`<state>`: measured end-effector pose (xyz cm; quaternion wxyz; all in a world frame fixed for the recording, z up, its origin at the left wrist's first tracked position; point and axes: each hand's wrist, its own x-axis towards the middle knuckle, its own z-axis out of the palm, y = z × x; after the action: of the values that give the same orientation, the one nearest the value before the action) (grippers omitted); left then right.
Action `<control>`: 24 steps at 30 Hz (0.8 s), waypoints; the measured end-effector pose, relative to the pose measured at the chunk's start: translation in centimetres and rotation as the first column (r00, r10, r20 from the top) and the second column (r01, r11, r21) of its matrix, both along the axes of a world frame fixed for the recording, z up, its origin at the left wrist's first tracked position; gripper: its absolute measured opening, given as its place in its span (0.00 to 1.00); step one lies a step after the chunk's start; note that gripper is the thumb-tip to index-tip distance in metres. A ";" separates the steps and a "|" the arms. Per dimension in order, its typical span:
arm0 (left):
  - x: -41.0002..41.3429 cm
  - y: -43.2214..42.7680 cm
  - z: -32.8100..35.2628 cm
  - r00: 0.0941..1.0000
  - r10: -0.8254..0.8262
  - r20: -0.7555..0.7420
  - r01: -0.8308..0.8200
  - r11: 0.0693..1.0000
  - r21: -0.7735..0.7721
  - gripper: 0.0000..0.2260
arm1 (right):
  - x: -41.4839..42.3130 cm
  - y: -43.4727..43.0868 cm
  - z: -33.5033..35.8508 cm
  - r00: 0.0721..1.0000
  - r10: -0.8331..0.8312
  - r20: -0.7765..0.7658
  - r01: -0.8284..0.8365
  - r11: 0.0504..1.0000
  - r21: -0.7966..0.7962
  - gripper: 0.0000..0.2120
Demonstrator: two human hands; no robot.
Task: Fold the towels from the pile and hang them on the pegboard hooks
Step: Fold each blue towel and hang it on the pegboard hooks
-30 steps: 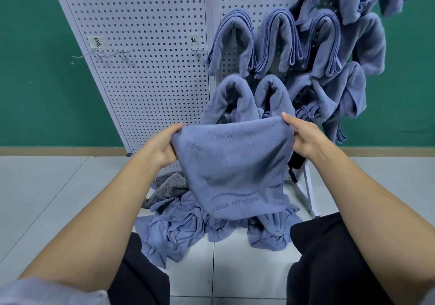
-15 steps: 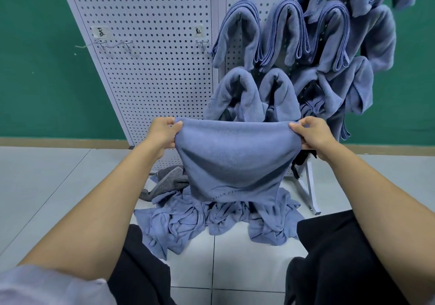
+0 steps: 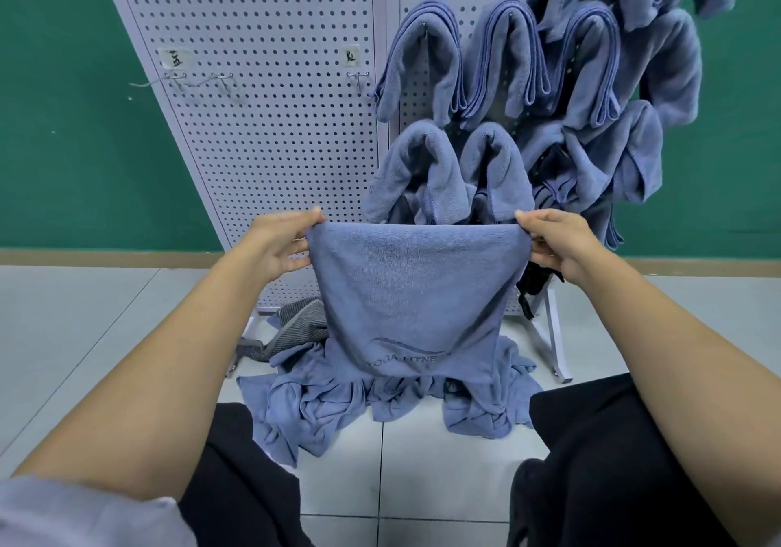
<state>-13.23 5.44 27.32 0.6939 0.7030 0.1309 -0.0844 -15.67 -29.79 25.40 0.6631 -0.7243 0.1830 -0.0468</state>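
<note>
Towel [image 3: 416,297]: a blue one hangs in the air between the 2 hands, above the pile [image 3: 380,407] on the floor and in front of the pegboard [image 3: 262,132]. The left hand [image 3: 277,246] pinches its top left corner and the right hand [image 3: 558,246] its top right corner, with the top edge stretched level between them. It looks light, soft and limp, a fleecy cloth that sags and will not keep a crease by itself. It seems already doubled, though the lower edge is hard to read. The corners look the best hold, thumb over fingers. Free hooks [image 3: 359,79] stand left of the hung towels [image 3: 503,64]. The floor [image 3: 84,335] is pale grey tile, with a green wall [image 3: 63,124] behind. A grey striped cloth [image 3: 296,322] lies beside the pile.
</note>
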 end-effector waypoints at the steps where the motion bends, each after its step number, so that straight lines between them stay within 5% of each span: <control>1: -0.2 0.0 0.0 1.000 -0.022 0.011 0.021 0.999 0.040 0.02 | 0.0 0.0 0.0 1.000 0.024 -0.006 -0.024 1.000 0.003 0.06; 4: -0.4 0.0 -0.2 0.993 -0.098 0.062 0.086 0.981 0.174 0.08 | -0.2 0.2 0.2 0.987 0.158 -0.008 -0.159 0.987 -0.021 0.06; 8: -0.4 0.2 -1.0 0.972 -0.187 0.142 0.090 0.855 0.511 0.16 | -0.2 0.5 -0.3 0.957 0.286 -0.046 -0.275 0.846 -0.456 0.12; 11: -0.4 0.4 -1.3 0.943 -0.267 0.196 0.044 0.688 0.725 0.11 | -0.1 0.6 -0.4 0.964 0.266 -0.028 -0.210 0.689 -0.694 0.09; 14: 0.0 1.1 -1.3 0.936 -0.250 0.246 -0.014 0.674 0.738 0.03 | 0.0 0.7 -0.2 0.969 0.244 0.029 -0.134 0.623 -0.771 0.07; 18: 0.1 2.3 -0.4 0.957 -0.174 0.233 0.019 0.838 0.545 0.04 | 0.3 0.0 -0.3 0.981 0.141 0.135 -0.014 0.738 -0.674 0.11; 21: -0.4 2.9 0.4 0.971 -0.127 0.203 0.055 0.943 0.327 0.08 | -0.1 -0.1 0.4 0.977 0.090 0.191 -0.016 0.934 -0.358 0.10; 24: -0.3 3.7 0.5 0.983 -0.093 0.157 0.078 0.992 0.100 0.08 | -0.4 0.1 1.1 0.984 0.099 0.152 -0.087 0.993 -0.082 0.11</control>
<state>-13.55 9.17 27.79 0.6644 0.7441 0.0481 -0.0507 -16.12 -29.65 26.54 0.6490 -0.7507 0.0949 -0.0790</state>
